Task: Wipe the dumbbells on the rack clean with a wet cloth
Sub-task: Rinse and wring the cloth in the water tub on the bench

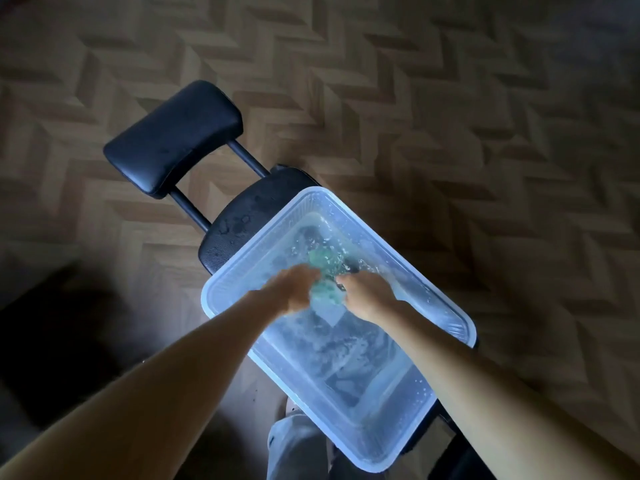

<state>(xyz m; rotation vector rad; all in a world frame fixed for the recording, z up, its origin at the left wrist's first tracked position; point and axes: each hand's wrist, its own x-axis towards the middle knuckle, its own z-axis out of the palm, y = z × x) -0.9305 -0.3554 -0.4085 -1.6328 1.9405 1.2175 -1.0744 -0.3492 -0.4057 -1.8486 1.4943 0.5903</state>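
Rinsing the green cloth [323, 294] in a clear plastic tub [457, 323] of water on a black bench [235, 230].
Left hand [294, 289] and right hand [367, 296] both grip the cloth, which is bunched between them, equally near each and partly underwater; dumbbells and rack lie out of view.

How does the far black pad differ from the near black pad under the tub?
The far pad lies bare; the near pad carries the tub and is mostly hidden. The near pad shows wet spots; the far pad shows hardly any. Both are black and joined by dark bars.
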